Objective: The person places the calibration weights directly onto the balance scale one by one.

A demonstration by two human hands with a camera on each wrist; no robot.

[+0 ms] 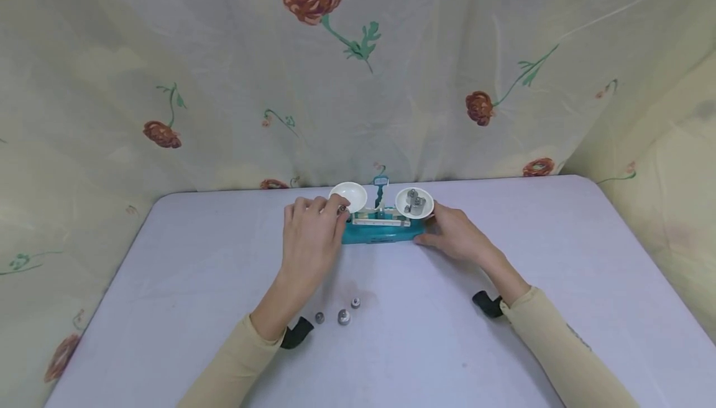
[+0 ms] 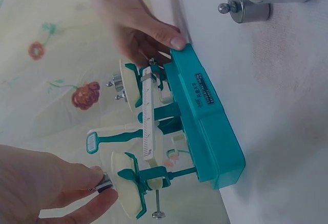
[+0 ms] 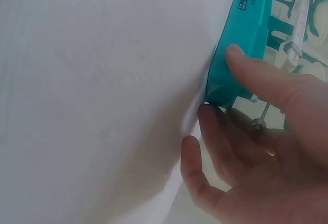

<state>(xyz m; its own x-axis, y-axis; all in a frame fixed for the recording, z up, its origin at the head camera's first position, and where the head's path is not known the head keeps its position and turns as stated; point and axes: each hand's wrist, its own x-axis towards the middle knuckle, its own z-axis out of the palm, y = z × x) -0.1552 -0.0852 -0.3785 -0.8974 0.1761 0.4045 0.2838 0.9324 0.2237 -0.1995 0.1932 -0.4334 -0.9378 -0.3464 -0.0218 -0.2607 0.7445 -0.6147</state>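
Note:
A teal balance scale (image 1: 377, 234) with two white pans stands near the far edge of the table. My left hand (image 1: 310, 234) pinches a small metal weight (image 2: 104, 184) between thumb and fingertip, right beside the left pan (image 1: 352, 193). That pan shows nothing on it in the head view. Several metal weights (image 1: 415, 203) stand in the right pan (image 1: 399, 204). My right hand (image 1: 454, 232) grips the right end of the scale's base, thumb on the front face and fingers bent round the end. Its fingertips are partly hidden in the head view.
Three loose metal weights stand on the table nearer me: a larger one (image 1: 344, 317) and two smaller ones, one to its right (image 1: 355, 303) and one to its left (image 1: 319, 318). A flowered curtain (image 1: 425, 115) hangs behind the white-covered table (image 1: 425, 333).

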